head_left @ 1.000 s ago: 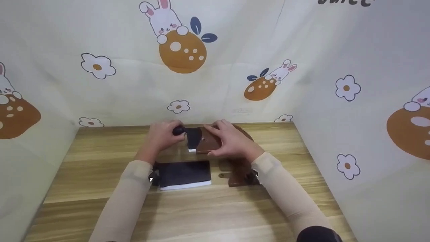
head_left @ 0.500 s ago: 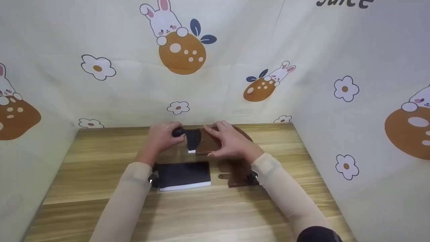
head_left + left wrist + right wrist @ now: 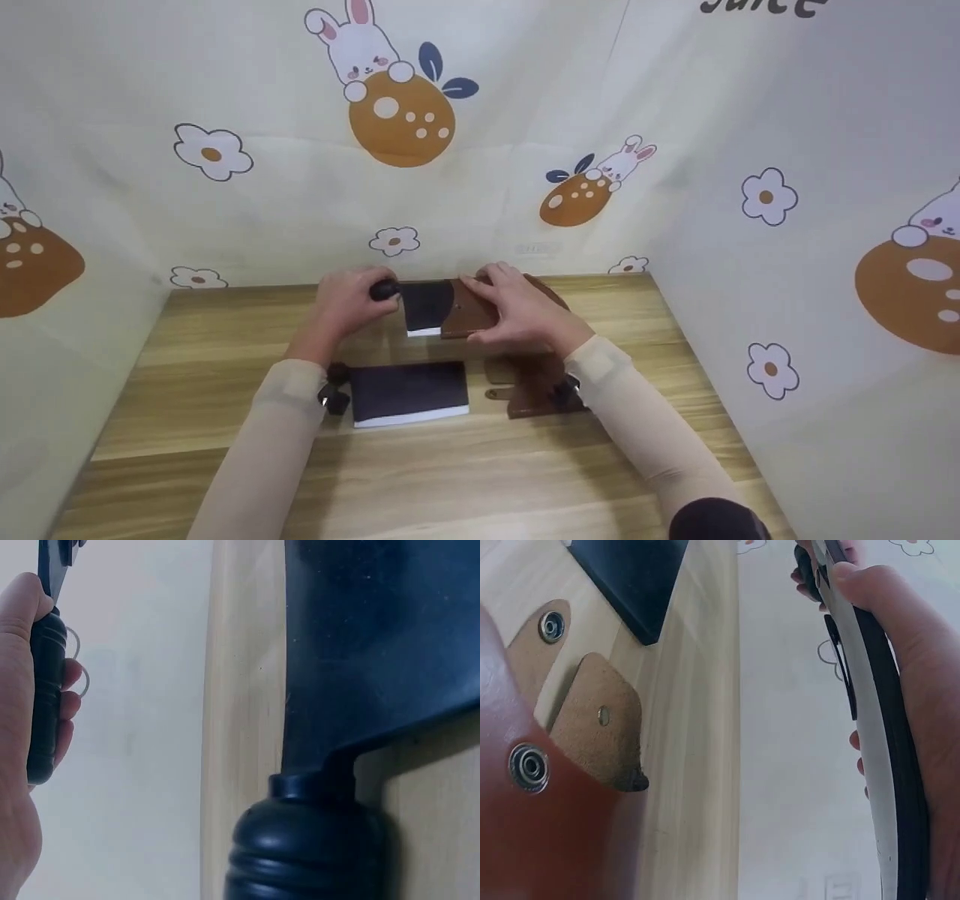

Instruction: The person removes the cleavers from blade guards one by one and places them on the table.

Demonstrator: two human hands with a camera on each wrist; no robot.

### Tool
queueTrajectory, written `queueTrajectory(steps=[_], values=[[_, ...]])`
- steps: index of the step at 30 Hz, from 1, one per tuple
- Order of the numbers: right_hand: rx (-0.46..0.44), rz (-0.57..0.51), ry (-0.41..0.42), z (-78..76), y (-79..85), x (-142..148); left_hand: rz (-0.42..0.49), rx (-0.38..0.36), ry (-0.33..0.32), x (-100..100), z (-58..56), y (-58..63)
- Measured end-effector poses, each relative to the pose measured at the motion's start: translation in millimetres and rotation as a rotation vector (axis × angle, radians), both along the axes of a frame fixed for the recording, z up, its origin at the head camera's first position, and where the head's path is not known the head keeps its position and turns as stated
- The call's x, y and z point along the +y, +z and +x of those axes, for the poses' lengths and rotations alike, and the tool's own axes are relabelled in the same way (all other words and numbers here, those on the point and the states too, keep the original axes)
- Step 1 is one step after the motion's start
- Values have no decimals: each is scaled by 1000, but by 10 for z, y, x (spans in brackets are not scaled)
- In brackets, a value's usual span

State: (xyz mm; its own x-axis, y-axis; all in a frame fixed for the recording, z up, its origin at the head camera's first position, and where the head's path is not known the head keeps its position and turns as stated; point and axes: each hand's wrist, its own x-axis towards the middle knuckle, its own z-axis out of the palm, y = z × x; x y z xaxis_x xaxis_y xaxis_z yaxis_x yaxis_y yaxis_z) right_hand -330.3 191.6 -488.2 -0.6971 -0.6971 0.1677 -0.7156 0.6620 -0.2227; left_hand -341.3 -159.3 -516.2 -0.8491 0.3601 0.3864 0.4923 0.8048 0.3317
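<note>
My left hand [image 3: 349, 304] grips the black ridged handle [image 3: 385, 289] of a cleaver, its fingers wrapped round it in the left wrist view. The black blade [image 3: 426, 304] with its pale cutting edge shows between the handle and a brown leather sheath [image 3: 469, 321], which hides the rest. My right hand [image 3: 521, 307] holds that sheath, thumb on the near side and fingertips showing beyond it in the right wrist view. Nearer me, a second cleaver [image 3: 410, 391] lies flat on the table. Its handle [image 3: 304, 847] is partly visible in the left wrist view.
A second brown leather sheath [image 3: 532, 391] lies right of the lying cleaver, its snap straps [image 3: 600, 716] spread open; the right forearm partly covers it. The wood-grain table [image 3: 450, 480] meets a printed cloth wall [image 3: 300, 202] just behind the hands, with more cloth at both sides.
The left hand has moved left with the cleaver handle, and more of the black blade shows outside the sheath. The right hand stays on the sheath, nearly in place.
</note>
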Motion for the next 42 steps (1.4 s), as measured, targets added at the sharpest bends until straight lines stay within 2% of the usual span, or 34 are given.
queueTrajectory(steps=[6,17,32,42], values=[[-20,21,-9,4,-29,29,5,-31,-12,-4,9,4],[9,6,2,25,-23,6,16,17,6,-32,11,-32],[-15,-8,0,3,-60,86,-4,-10,-10,-146,25,-35],[-23,-19,22,14,-63,116,-16,-24,8,-183,65,-27]])
